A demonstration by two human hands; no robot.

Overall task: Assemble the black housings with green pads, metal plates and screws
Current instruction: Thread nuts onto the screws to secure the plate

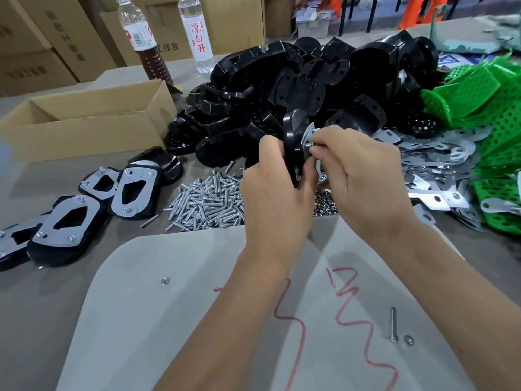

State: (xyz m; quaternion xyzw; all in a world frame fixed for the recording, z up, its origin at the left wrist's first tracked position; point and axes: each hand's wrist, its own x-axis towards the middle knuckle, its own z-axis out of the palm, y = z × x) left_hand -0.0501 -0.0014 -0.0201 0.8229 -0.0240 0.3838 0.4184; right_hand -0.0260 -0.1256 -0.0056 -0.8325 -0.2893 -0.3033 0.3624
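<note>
My left hand (275, 190) grips a black housing (293, 136) held on edge above the table, a metal plate (308, 134) against its right face. My right hand (358, 176) pinches a small part on a screw end that sticks out of the plate; the part itself is hidden by my fingertips. Behind lies a big heap of black housings (310, 80). Green perforated pads (479, 103) are piled at the right, loose metal plates (434, 159) beside them. A pile of screws (208, 201) and some nuts (324, 204) lie under my hands.
Several finished housings (129, 190) with plates lie at the left. An open cardboard box (84, 122) stands behind them, two bottles (197, 32) farther back. A grey sheet (197, 306) with red scribble carries a loose screw (393, 324) and nuts.
</note>
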